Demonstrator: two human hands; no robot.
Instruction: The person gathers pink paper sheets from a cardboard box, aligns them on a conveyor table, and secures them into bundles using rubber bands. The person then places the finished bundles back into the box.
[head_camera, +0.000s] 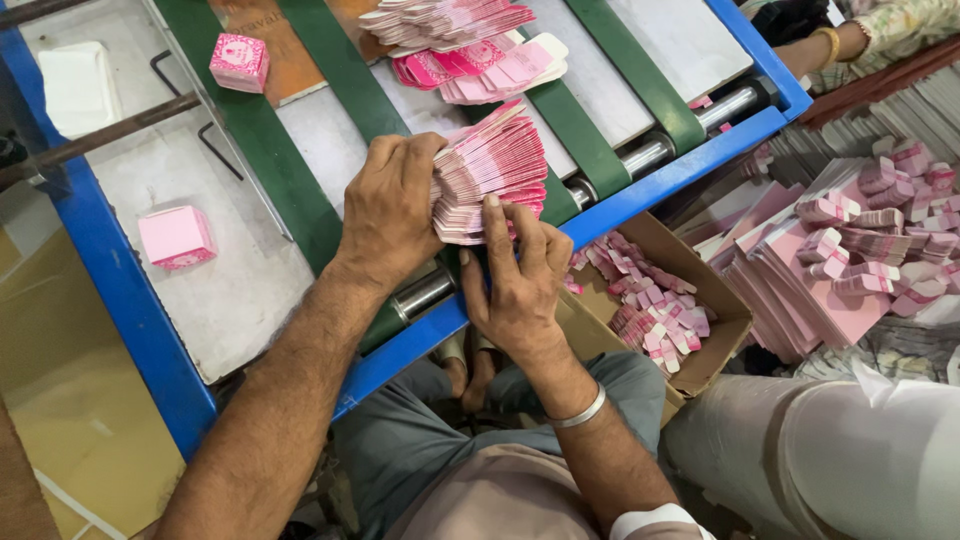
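Far left, we note a small pink folded carton (176, 237) lying alone on the grey bed of the blue-framed conveyor table (120, 290), and a second pink cube-shaped carton (239, 62) further up beside a green belt (262, 170).

Centre: our left hand (392, 210) lies palm-down over the left end of a thick fanned stack of flat pink-and-white carton blanks (495, 170). Its fingers are curled closed round that end, gripping the edge; fingertips are hidden behind the stack. The stack sits on the table's near end, just above the steel roller (425, 293) and blue rail.

Our right hand (517, 282) comes from below. Its fingers (497, 232) are extended and only slightly spread, pressed flat against the lower face of the same stack; the thumb lies at the stack's underside. A metal bangle (580, 412) sits on that wrist.

Up the belts, more loose pink blanks (470, 50) lie fanned out.

Right of the rail, an open brown cardboard box (700, 370) holds small pink scraps. Further right, piles of flat pink sheets (820, 280) stand stacked. Top right, another person's arm (830, 45) with a gold bangle is in view.
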